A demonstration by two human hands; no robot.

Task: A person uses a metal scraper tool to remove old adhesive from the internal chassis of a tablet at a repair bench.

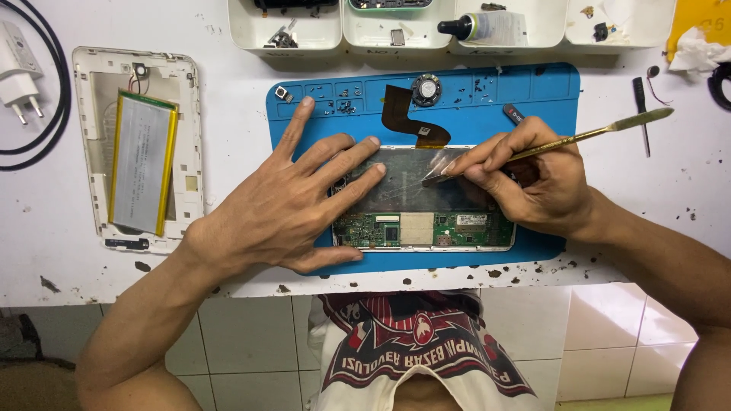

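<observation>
My left hand is spread wide and flat, pinning the opened tablet on the blue mat; right hand is closed narrow around a brass spudger, tip working at the clear film on the metal shield. Judging progress: back shell is already off, lying left with the silver, yellow-edged battery in it; a round speaker and loose screws sit on the mat's far edge; green circuit board along the near edge looks still mounted, brown flex cable still attached. Far side: white trays, one holding a small bottle with black cap and pale label, print unreadable. White charger far left, yellow sheet far right.
</observation>
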